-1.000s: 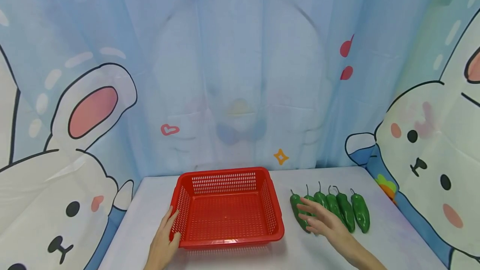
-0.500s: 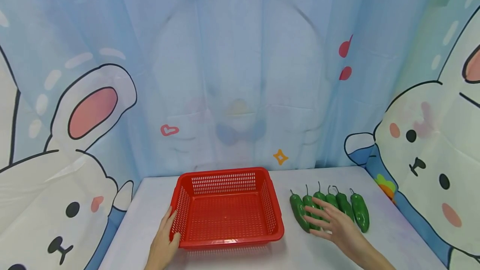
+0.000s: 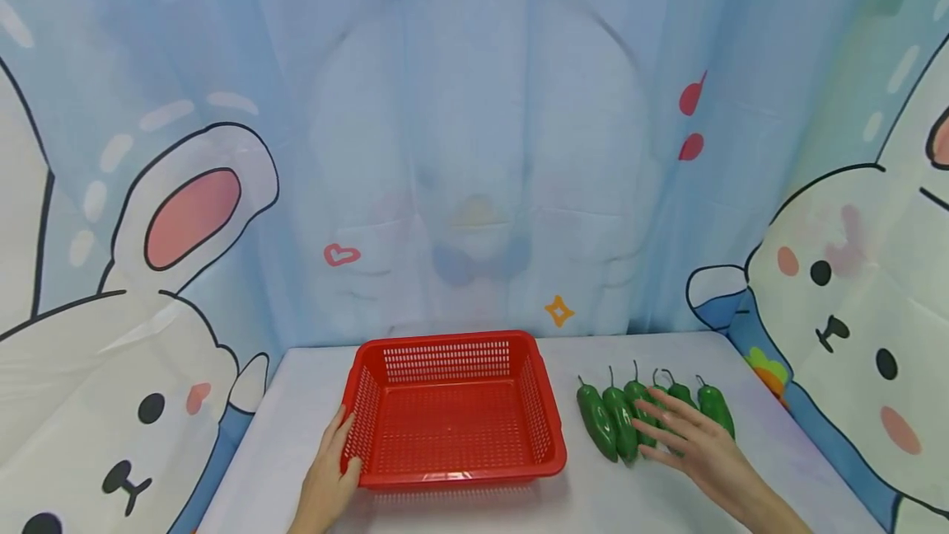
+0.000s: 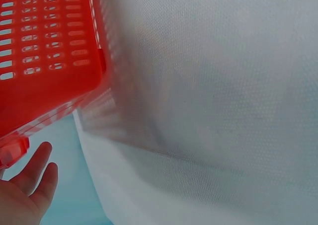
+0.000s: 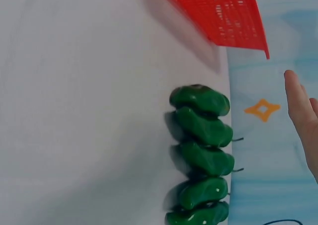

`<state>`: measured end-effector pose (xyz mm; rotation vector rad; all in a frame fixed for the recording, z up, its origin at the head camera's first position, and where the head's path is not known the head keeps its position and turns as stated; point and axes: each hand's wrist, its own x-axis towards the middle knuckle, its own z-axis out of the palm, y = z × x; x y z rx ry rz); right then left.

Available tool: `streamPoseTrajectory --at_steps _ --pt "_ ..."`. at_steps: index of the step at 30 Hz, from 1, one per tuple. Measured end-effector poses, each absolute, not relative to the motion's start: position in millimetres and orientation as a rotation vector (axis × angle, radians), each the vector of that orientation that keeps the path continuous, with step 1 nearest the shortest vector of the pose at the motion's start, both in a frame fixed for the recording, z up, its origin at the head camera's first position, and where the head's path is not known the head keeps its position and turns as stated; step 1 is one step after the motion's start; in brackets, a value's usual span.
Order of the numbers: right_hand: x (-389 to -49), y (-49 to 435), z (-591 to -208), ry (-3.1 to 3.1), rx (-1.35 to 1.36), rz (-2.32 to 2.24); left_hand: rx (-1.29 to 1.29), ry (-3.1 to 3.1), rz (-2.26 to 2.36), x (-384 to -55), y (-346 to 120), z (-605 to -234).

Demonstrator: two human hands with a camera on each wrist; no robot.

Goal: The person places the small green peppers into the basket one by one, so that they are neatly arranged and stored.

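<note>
A red slotted plastic basket (image 3: 452, 427) stands on the table with nothing inside. At its left front corner is my left hand (image 3: 322, 476), its fingers and thumb against the rim in the head view; the left wrist view shows fairly straight fingers (image 4: 37, 170) beside the basket's rim. To the right of the basket, several green peppers (image 3: 596, 423) lie side by side, stems pointing away from me. My right hand (image 3: 700, 452) hovers above the right-hand peppers with fingers spread and holds nothing, hiding parts of them. In the right wrist view the peppers (image 5: 206, 158) lie below the hand.
A white table (image 3: 252, 452) carries everything. Behind it hangs a light blue curtain (image 3: 474, 147) printed with cartoon rabbits, which also closes in the left and right sides.
My right hand has moved to the right across the pepper row, uncovering the leftmost peppers. The left hand stays at the basket, and the head view has shifted slightly.
</note>
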<state>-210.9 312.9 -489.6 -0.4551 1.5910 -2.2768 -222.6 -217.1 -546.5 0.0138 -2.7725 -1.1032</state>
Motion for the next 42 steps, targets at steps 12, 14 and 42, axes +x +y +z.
streamPoseTrajectory --at_steps 12,14,42 --pt "-218 335 -500 1.692 -0.353 -2.326 0.03 -2.766 -1.112 -222 -217 -547" --pt "-219 339 -501 1.666 -0.374 -2.336 0.034 -2.764 -1.114 -221 -217 -547" --pt "-245 412 -514 1.543 -0.143 -2.468 -0.012 -2.71 -1.133 -220 -216 -547"
